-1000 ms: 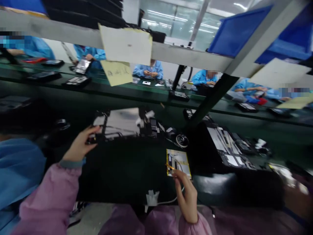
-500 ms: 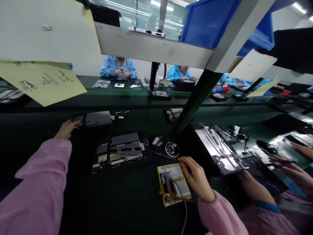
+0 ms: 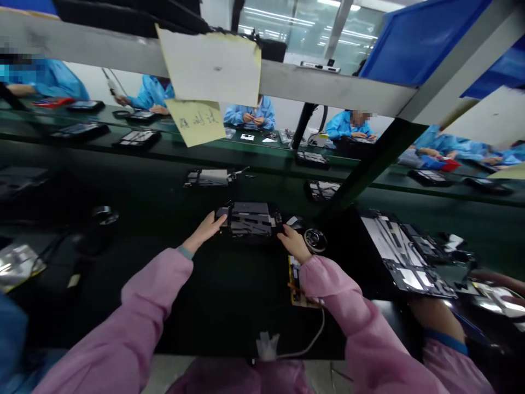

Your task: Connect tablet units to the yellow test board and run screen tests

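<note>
An opened tablet (image 3: 251,218), its dark battery and ribbon cables exposed, lies in front of me on the dark green bench. My left hand (image 3: 206,230) grips its left edge, with the thumb on top. At the opposite edge, the fingers of my right hand (image 3: 293,244) close on the right side. Partly hidden below my right wrist is a yellow-edged flat panel (image 3: 296,295) with an orange strip, joined to a white cable (image 3: 318,336). A second opened tablet (image 3: 211,177) lies farther back, apart from both hands.
A round metal-rimmed object (image 3: 315,240) and a dark mouse-like object (image 3: 295,221) sit right of the tablet. A slanted post (image 3: 369,158) rises nearby. To the right, a co-worker's hand (image 3: 437,317) is beside a large open device (image 3: 396,251). Paper notes (image 3: 213,68) hang from the shelf.
My left hand has left the farther tablet and taken the nearer one's left edge. My right hand has moved from the yellow-edged panel to that tablet's right edge. The view has turned left.
</note>
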A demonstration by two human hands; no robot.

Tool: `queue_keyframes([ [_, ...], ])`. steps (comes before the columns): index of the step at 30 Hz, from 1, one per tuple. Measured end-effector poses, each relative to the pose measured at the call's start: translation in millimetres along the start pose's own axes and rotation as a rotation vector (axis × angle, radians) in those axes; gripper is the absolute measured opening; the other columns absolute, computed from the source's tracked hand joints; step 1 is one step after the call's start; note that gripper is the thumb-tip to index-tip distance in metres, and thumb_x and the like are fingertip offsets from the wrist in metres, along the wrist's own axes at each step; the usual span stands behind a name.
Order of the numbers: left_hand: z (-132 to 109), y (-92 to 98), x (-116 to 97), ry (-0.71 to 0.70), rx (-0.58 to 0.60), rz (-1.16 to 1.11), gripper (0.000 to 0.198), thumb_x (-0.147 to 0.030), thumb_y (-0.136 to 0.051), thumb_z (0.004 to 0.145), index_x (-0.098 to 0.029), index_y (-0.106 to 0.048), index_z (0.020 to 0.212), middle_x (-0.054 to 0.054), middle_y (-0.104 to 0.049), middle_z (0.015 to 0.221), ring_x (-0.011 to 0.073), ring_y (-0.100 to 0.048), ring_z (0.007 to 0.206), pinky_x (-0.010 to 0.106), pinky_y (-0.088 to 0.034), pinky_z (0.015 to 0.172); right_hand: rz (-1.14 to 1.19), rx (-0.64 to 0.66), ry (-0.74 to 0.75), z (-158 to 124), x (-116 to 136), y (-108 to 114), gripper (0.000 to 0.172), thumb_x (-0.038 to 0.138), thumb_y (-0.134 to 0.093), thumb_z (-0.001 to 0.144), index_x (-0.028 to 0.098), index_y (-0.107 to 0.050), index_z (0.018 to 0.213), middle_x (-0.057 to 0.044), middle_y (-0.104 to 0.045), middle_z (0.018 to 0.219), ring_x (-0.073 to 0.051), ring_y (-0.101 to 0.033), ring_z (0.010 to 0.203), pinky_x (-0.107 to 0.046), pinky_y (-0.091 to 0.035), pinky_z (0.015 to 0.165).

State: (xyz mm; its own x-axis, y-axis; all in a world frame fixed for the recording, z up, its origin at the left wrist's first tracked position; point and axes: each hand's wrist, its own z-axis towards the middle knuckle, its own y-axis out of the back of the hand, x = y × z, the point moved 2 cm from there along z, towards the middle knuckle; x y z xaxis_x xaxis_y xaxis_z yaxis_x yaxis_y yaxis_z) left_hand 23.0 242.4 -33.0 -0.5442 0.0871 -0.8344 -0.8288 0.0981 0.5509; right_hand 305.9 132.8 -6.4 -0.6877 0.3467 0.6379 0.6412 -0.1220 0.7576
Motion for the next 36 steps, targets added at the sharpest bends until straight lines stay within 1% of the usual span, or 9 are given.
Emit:
queue_keyframes([
  [3,-8.9,-0.9,-15.2,0.035,-0.086,-0.114,0.056,-0.051,-0.046,0.088,-0.012,-0.056,0.127,0.018,-0.042,0.149,0.0278,-0.031,0.143,0.039,-0.029,0.114,-0.022,-0.047,0.011,-13.0,14.5,12.9,0.047,0.023,-0.053,0.085,0.013,-0.056,0.131,-0.013,-0.066,0.123,-0.028,-0.058,0.121,-0.039,-0.043,0.104],
  [8,-70.8,25.8,-29.6,-0.042,-0.124,-0.311,0.055,-0.05,-0.041,0.092,-0.019,-0.047,0.138,0.01,-0.051,0.143,0.0233,-0.049,0.131,0.036,-0.038,0.108,0.008,-0.185,0.193,-82.2,12.5,30.0,0.05,0.033,-0.05,0.088,0.015,-0.052,0.135,-0.011,-0.064,0.126,-0.025,-0.061,0.118,-0.035,-0.045,0.102],
  [13,-177.4,34.4,34.8,0.0,-0.174,-0.267,0.06,-0.052,-0.049,0.087,-0.019,-0.049,0.137,0.009,-0.051,0.144,0.0263,-0.043,0.135,0.041,-0.029,0.115,0.024,-0.227,0.367,-175.9,-43.2,-19.8,0.048,0.037,-0.049,0.087,0.014,-0.057,0.129,-0.014,-0.067,0.118,-0.027,-0.065,0.108,-0.042,-0.052,0.094],
  [16,-209.2,26.0,65.5,0.046,-0.192,-0.118,0.065,-0.057,-0.045,0.087,-0.014,-0.05,0.135,0.014,-0.054,0.139,0.0305,-0.047,0.132,0.046,-0.034,0.113,-0.029,-0.188,0.37,-200.4,-64.5,-49.7,0.043,0.033,-0.048,0.086,0.015,-0.06,0.124,-0.014,-0.069,0.11,-0.028,-0.065,0.104,-0.043,-0.055,0.09],
  [20,-224.8,12.9,37.3,-0.228,-0.418,0.215,0.054,-0.044,-0.042,0.094,-0.017,-0.044,0.14,0.015,-0.044,0.148,0.0302,-0.033,0.141,0.05,-0.028,0.115,-0.126,-0.317,0.509,-194.9,-42.4,-52.1,0.036,0.029,-0.047,0.089,0.016,-0.06,0.121,-0.016,-0.057,0.131,-0.031,-0.052,0.12,-0.052,-0.046,0.099],
  [24,-248.1,-20.6,-11.1,-0.517,-0.138,0.471,0.048,-0.033,-0.042,0.097,-0.018,-0.041,0.142,0.014,-0.058,0.135,0.0268,-0.05,0.13,0.051,-0.027,0.115,-0.182,-0.23,0.747,-174.5,-3.2,-55.9,0.042,0.021,-0.047,0.091,0.017,-0.05,0.132,-0.014,-0.056,0.132,-0.029,-0.047,0.124,-0.049,-0.041,0.103],
  [30,-259.8,-58.0,-39.9,-0.577,0.094,0.421,0.056,-0.026,-0.044,0.095,-0.013,-0.027,0.147,0.015,-0.056,0.137,0.0225,-0.05,0.129,0.048,-0.031,0.115,-0.303,0.01,0.819,-145.9,7.6,-67.2,0.032,0.017,-0.054,0.087,0.017,-0.059,0.118,-0.012,-0.063,0.118,-0.028,-0.055,0.107,-0.043,-0.044,0.088],
  [33,-255.5,-45.4,-40.6,-0.586,0.032,0.339,0.057,-0.025,-0.046,0.095,-0.018,-0.025,0.148,0.014,-0.053,0.14,0.023,-0.048,0.131,0.048,-0.034,0.114,-0.25,0.048,0.796,-138.2,2.2,-60.7,0.035,0.011,-0.052,0.084,0.021,-0.061,0.116,-0.008,-0.065,0.105,-0.025,-0.055,0.097,-0.04,-0.045,0.082],
  [36,-259.7,-10.9,-18.2,-0.49,-0.202,0.281,0.055,-0.025,-0.044,0.095,-0.022,-0.027,0.147,0.014,-0.051,0.141,0.0247,-0.045,0.134,0.047,-0.036,0.113,-0.059,-0.054,0.743,-141.1,-10.6,-55.0,0.027,0.012,-0.047,0.085,0.02,-0.065,0.104,-0.009,-0.064,0.1,-0.025,-0.056,0.099,-0.04,-0.046,0.086],
])
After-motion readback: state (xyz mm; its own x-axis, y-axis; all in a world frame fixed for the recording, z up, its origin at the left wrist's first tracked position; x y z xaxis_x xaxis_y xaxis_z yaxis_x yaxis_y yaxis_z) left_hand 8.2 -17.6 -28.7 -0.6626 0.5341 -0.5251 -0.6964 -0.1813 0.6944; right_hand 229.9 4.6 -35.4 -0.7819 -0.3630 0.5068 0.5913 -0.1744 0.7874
